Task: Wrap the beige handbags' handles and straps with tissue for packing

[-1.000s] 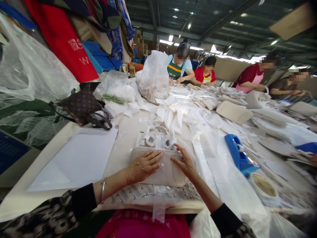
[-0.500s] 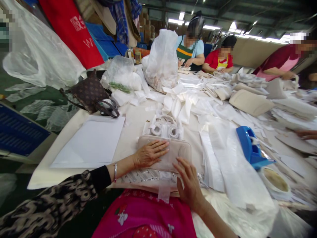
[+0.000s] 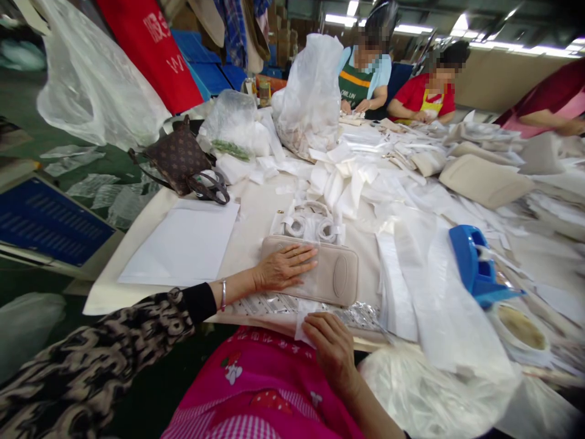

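A beige handbag (image 3: 336, 273) with an oval stitched shape at its right end lies flat on the table. My left hand (image 3: 284, 268) rests palm down on its left half, fingers stretched out. Behind the bag, its handles are wound in white wrapping (image 3: 296, 227). A pale translucent strip (image 3: 302, 318) hangs at the table's front edge, below the bag. Around the strip's right side, my right hand (image 3: 331, 347) has its fingers curled and closed on it; the thumb is hidden. Clear printed plastic (image 3: 269, 303) shows under the bag's front edge.
White sheets (image 3: 183, 241) lie at left, near a brown patterned bag (image 3: 178, 155). White strips (image 3: 395, 286), a blue tape dispenser (image 3: 475, 262) and a round container (image 3: 521, 326) are at right. Two co-workers (image 3: 365, 79) and a third person's arm appear across the table.
My right hand has left the bag's right side and come down to the strip at the table edge, closing on it. My left hand stays on the bag. The view has shifted slightly.
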`<state>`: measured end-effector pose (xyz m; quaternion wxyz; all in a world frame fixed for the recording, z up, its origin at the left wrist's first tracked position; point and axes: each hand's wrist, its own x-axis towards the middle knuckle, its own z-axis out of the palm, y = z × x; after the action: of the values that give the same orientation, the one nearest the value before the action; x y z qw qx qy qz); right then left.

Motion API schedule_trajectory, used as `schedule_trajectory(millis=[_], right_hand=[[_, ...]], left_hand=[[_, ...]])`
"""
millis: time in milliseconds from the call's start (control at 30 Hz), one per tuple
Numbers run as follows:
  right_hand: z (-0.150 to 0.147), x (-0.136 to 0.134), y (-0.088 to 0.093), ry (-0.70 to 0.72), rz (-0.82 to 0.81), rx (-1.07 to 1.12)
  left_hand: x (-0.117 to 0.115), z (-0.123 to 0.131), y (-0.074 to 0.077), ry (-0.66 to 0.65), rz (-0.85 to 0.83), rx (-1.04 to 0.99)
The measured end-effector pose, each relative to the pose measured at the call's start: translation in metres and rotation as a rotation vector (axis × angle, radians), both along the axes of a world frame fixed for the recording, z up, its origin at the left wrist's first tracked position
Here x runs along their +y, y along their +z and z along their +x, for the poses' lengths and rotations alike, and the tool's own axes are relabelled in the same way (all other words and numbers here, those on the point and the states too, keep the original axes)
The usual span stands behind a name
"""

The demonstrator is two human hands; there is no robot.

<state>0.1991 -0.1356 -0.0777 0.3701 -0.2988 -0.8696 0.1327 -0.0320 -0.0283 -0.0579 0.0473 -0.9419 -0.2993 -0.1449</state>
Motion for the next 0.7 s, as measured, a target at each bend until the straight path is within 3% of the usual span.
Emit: schedule_trajectory(millis=[267,400,567,700], right_hand=[[-0.001,-0.022,-0.005,-0.022,-0.051,-0.003],[-0.003,-0.021,0.013,0.006,-0.090,0.017],[-0.011,0.039,0.054,-0.009,-0.122,0.054],[-0.023,0.100,0.057,-0.097,-0.142,0.103]], left_hand=[[0.001,0.003,-0.003,0.008,-0.077,-0.057],[0.002,0.002,-0.001,0.010,-0.095,-0.054],[-0.001,0.002,0.001,0.029,-0.082,-0.062],[-0.004,0.003,0.000,0.043,-0.091,-0.092]])
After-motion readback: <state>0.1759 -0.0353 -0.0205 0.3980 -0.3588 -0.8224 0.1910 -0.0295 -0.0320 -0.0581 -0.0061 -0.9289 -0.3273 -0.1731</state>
